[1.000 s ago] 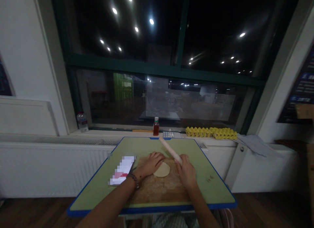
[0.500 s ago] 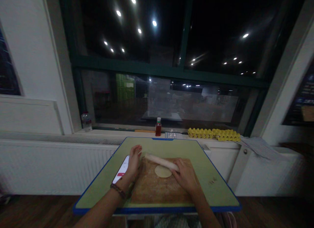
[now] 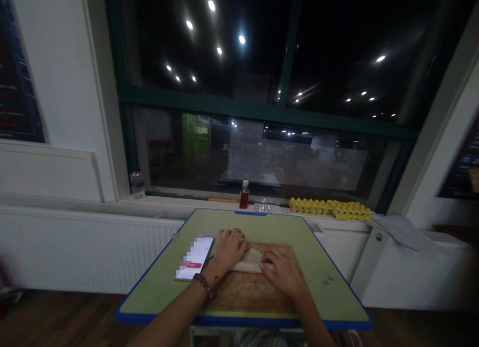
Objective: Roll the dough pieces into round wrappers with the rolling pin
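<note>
A pale rolling pin (image 3: 245, 266) lies across the wooden board (image 3: 254, 294), on the near edge of a flat round of dough (image 3: 254, 256). My right hand (image 3: 280, 271) is closed over the pin's right end. At the dough's far left edge is my left hand (image 3: 230, 248), its fingers bent and its thumb against the rim; the fingertips are partly hidden. The pin's left end passes close by my left wrist, which wears a beaded bracelet (image 3: 204, 284). A phone with a lit screen (image 3: 196, 257) lies left of the board.
The board rests on a small green table (image 3: 331, 299) with a blue edge. On the windowsill behind stand a bottle of red liquid (image 3: 244, 196), yellow egg trays (image 3: 329, 208) and a clear plastic bottle (image 3: 137, 184). A white radiator (image 3: 82, 252) runs along the wall.
My left hand has come down from beside the board to the dough's left edge. The rolling pin has moved from behind the dough towards me, onto its near edge. My right hand keeps its grip.
</note>
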Tool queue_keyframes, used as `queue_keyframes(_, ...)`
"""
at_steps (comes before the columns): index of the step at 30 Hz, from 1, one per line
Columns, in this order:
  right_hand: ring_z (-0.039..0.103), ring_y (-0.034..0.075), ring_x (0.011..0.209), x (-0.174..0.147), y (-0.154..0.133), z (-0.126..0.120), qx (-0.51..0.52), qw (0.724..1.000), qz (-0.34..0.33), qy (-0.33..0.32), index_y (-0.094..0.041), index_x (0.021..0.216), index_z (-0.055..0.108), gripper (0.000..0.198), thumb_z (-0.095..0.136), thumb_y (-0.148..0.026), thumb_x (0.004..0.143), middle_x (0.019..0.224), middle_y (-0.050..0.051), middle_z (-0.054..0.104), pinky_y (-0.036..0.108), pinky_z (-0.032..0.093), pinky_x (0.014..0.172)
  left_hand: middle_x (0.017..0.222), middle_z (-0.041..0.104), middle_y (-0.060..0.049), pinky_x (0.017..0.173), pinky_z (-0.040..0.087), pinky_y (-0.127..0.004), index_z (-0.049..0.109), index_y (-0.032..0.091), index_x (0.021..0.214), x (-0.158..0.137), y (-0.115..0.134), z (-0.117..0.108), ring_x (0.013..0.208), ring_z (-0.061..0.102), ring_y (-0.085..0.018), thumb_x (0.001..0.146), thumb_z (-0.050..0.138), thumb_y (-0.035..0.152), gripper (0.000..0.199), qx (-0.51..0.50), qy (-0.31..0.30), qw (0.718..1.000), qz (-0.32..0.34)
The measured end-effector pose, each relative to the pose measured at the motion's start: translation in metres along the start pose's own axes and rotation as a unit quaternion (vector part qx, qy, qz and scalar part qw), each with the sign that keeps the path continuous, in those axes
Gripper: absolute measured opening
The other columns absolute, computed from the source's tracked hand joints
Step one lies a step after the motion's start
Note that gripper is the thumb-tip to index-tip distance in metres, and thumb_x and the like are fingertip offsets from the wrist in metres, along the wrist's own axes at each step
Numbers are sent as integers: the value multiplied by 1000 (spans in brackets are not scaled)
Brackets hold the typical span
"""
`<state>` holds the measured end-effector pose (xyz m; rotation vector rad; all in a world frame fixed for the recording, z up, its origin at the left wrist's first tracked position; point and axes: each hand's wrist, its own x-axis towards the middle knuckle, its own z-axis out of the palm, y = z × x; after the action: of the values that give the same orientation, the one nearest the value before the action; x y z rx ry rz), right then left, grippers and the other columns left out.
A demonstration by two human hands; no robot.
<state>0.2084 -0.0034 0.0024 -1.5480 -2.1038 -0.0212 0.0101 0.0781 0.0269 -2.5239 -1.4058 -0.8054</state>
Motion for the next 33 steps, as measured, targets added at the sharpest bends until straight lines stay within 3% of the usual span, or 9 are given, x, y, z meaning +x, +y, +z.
queue_keyframes(4,60,17,98,2,-1,-1,-29,999,21,-3,-23,100,62,26,39,-35,97,107,4,65,27,42,89,110,66,-5,99,28,-47,66,23,95,2,5,-2,103,57,-24,93,44,29,23,-3,1,1000,13)
queue_keyframes(9,60,17,103,5,-4,-1,-92,994,64,-5,-22,110,63,35,31,-32,100,118,8,63,28,41,93,103,67,-6,89,35,-42,66,19,95,-2,11,-2,97,58,-24,95,41,33,28,24,-11,999,47)
queue_keyframes(14,59,19,107,7,-6,-1,-139,984,115,2,-20,111,65,38,32,-33,100,119,11,63,31,39,97,102,67,-9,88,37,-41,67,18,96,1,5,-1,98,59,-25,96,40,38,33,44,-37,998,33)
queue_keyframes(20,60,19,107,7,-3,0,-164,981,99,-6,-20,115,64,39,29,-29,100,120,10,64,29,42,95,110,67,-9,90,38,-41,66,19,102,8,-7,1,104,58,-25,97,35,35,36,44,-82,996,11)
queue_keyframes(26,53,19,121,2,5,10,-166,986,18,17,-20,120,63,39,30,-22,98,125,8,64,31,34,105,116,65,-9,95,35,-45,64,25,109,8,-7,8,112,54,-27,93,40,34,31,47,-170,984,-2)
queue_keyframes(28,51,19,124,2,8,12,-157,987,16,20,-21,122,61,40,29,-24,98,128,7,62,34,31,108,125,61,-9,99,34,-46,60,26,120,10,-7,13,117,51,-27,91,40,36,37,36,-177,983,-23)
queue_keyframes(33,51,22,124,14,17,15,-133,986,98,-12,-21,131,55,43,30,-32,98,131,9,60,38,33,106,151,37,-12,108,26,-48,36,21,145,21,-8,24,136,34,-31,88,37,47,62,5,-196,978,-75)
